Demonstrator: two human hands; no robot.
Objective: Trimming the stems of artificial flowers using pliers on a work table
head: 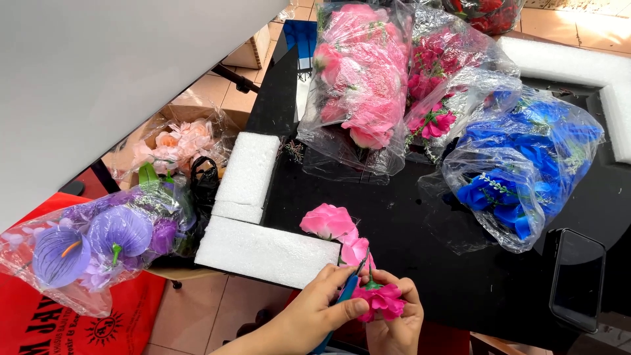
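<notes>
While the right hand (393,315) closes around a magenta fabric flower (380,301) at the near edge of the black table (394,236), the left hand (322,304) grips a blue-handled cutter (347,289) just left of the bloom, its blades pointing up and away toward the flower's short green stem (369,279). That stem stands roughly upright above the petals (the bloom hangs head-down in the fist), touching or nearly touching the blades. Ruffled and deep pink, the flower sits just near of two paler pink roses (335,227) lying by the white foam block (263,250).
</notes>
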